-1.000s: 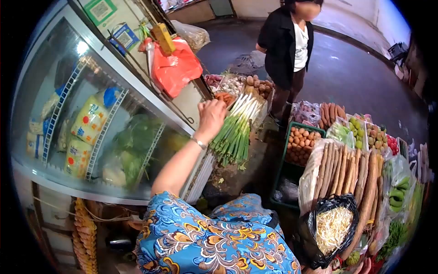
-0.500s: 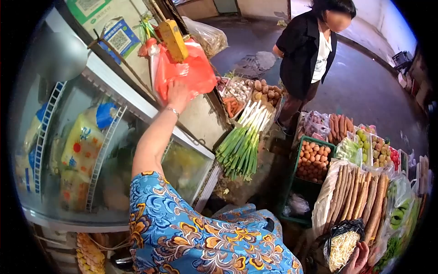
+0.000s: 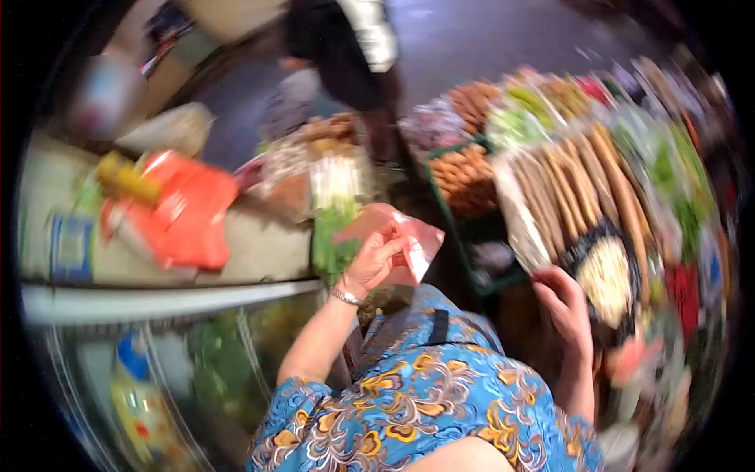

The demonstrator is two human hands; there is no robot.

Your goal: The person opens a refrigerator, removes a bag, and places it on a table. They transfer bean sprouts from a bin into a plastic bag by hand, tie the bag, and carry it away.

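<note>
My left hand (image 3: 377, 263) is pinched shut on a thin pink plastic bag (image 3: 425, 240), which hangs flat in front of my body. Over on the right, my right hand (image 3: 562, 303) is empty with its fingers loosely apart. Close beside it, a black plastic bag of bean sprouts (image 3: 607, 275) stands open at the top. Long brown roots (image 3: 562, 189), perhaps yams, lie just beyond that hand on a pale wrapping. A bundle of red plastic bags (image 3: 185, 208) hangs at the left. Motion blurs much of the view.
A green crate (image 3: 440, 212) holds eggs (image 3: 464, 177). Green onions (image 3: 334, 212) lie at the centre left. A glass-fronted fridge (image 3: 197, 377) is at lower left. A person (image 3: 338, 47) stands beyond the produce. Leafy greens (image 3: 684, 181) are at far right.
My left hand has come away from the hanging red bags with one pink bag and moved in front of me. My right hand has left the bean sprout bag. The view has swung right.
</note>
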